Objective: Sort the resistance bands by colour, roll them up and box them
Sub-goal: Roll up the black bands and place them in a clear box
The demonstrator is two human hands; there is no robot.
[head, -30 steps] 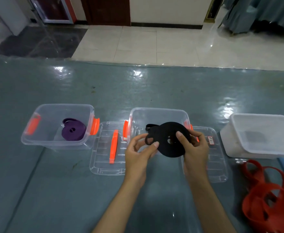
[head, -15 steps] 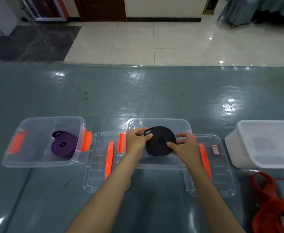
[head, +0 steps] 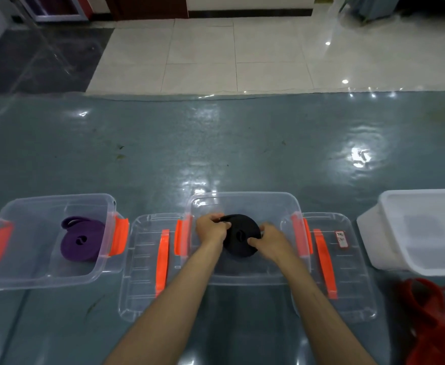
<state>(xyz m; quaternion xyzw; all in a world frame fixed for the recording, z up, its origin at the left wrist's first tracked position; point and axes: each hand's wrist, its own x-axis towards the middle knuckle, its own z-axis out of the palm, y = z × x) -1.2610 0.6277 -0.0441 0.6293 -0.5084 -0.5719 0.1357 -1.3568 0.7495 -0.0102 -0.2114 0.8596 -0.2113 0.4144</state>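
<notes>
Resistance bands lie across a grey-green table [head: 242, 143], each colour in its own place. Far to the left of the fingers, a clear box with orange latches [head: 45, 238] holds the purple band [head: 81, 241], wound into a flat coil with one loose loop sticking out at its far side. Between that box and the left hand lies a clear lid with an orange handle [head: 150, 264], flat on the table.

The left hand [head: 210, 229] reaches into the middle clear box [head: 245, 204]; its fingers curl over the left and far edge of the black band [head: 242, 239], pinching the loose outer end against the roll. The black band is a tight, round, matte coil with a small gap at its centre, held low inside the box; whether it touches the floor of the box cannot be told. The right hand [head: 268, 241] grips the coil's right side, thumb on its face and fingers wrapped behind.

Right of those fingers lies a second clear lid [head: 347, 272] with an orange handle and a small label. Further right stands a white box [head: 426, 233], and just nearer than it the red bands [head: 431, 322] sprawl unrolled in loose loops.
</notes>
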